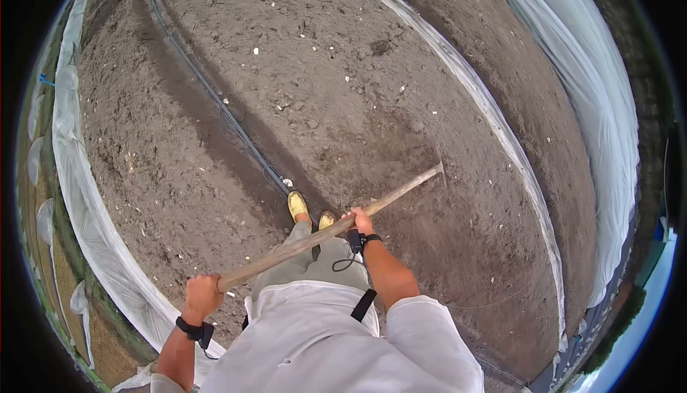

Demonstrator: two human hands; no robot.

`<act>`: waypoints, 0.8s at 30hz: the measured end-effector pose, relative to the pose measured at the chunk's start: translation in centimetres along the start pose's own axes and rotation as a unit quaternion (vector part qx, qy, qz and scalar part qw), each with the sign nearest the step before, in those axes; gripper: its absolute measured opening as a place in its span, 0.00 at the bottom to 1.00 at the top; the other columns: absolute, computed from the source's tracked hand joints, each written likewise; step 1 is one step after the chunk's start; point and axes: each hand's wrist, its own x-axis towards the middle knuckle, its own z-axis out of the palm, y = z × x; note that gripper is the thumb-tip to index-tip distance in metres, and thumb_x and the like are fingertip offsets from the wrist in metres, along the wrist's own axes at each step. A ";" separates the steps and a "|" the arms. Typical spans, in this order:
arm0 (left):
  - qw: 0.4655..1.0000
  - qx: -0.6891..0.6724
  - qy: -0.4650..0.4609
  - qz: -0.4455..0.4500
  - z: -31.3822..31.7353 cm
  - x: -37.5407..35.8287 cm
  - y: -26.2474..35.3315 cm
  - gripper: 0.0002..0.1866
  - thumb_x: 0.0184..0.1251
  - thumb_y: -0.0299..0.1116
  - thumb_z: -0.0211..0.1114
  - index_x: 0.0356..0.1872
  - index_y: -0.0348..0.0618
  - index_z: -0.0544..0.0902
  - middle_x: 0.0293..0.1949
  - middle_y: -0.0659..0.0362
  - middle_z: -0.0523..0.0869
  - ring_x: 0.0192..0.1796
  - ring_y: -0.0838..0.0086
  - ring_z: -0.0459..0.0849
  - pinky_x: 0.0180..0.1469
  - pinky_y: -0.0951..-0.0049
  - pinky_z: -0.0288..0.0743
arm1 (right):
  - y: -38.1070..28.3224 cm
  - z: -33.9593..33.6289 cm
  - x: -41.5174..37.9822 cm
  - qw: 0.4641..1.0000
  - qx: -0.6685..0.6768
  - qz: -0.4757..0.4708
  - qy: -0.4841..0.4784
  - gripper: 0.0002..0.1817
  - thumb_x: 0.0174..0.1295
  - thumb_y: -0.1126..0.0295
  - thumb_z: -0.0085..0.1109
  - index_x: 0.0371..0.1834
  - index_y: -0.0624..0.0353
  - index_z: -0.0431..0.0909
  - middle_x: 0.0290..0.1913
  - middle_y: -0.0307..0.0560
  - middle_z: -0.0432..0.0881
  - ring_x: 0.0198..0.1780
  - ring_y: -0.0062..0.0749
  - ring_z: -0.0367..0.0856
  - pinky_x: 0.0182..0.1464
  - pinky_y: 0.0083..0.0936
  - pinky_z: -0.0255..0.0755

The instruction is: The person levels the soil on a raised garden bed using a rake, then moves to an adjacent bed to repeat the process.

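Note:
A long wooden handle (293,248) runs slantwise across my body, from lower left to upper right. It belongs to a rake or hoe with a thin crosswise metal head (441,170) at the soil; whether it has teeth I cannot make out. My left hand (203,296) is closed around the handle's near end. Farther up the shaft, in front of my legs, my right hand (362,220) grips it too. Dark, loosened soil (386,146) lies around the head.
A dark hose (207,86) runs along a damp furrow to my yellow shoes (297,205). White plastic sheeting (86,171) borders the soil on the left, with a sheet strip (494,114) and bunched film (572,56) on the right. Small pale bits dot the ground.

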 end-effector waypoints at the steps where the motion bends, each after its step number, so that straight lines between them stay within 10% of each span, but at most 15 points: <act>1: 0.999 -0.019 0.012 0.037 -0.1 1.8 2.6 0.06 0.43 0.30 0.64 0.26 0.46 0.83 0.23 0.49 0.83 0.29 0.53 0.84 0.32 0.57 0.78 | -4.2 -1.0 -2.3 0.999 -0.024 -0.041 -0.023 0.09 0.60 0.69 0.54 0.25 0.58 0.68 0.22 0.45 0.71 0.28 0.39 0.76 0.38 0.42 0.78; 7: 0.992 -0.069 0.023 0.106 -3.5 5.1 9.8 0.05 0.43 0.29 0.62 0.25 0.44 0.81 0.22 0.49 0.82 0.27 0.53 0.83 0.32 0.56 0.77 | -14.4 -4.2 -7.8 0.983 -0.018 -0.092 0.159 0.12 0.62 0.68 0.46 0.20 0.56 0.65 0.19 0.43 0.70 0.22 0.34 0.72 0.33 0.37 0.74; 18: 0.954 0.151 0.229 -0.123 -27.0 -12.1 -1.1 0.13 0.26 0.20 0.63 0.23 0.35 0.80 0.20 0.45 0.80 0.28 0.47 0.78 0.35 0.61 0.72 | 10.9 28.3 -14.1 0.975 0.086 0.170 -0.117 0.07 0.58 0.72 0.57 0.24 0.56 0.70 0.23 0.41 0.72 0.27 0.35 0.76 0.36 0.41 0.78; 24: 0.992 0.092 0.076 -0.047 -28.6 -5.3 0.8 0.13 0.26 0.23 0.66 0.23 0.37 0.82 0.21 0.46 0.81 0.29 0.49 0.79 0.36 0.61 0.72 | 7.8 17.8 -13.6 0.966 0.195 0.148 -0.089 0.08 0.59 0.70 0.56 0.24 0.55 0.69 0.22 0.40 0.71 0.26 0.33 0.76 0.38 0.40 0.78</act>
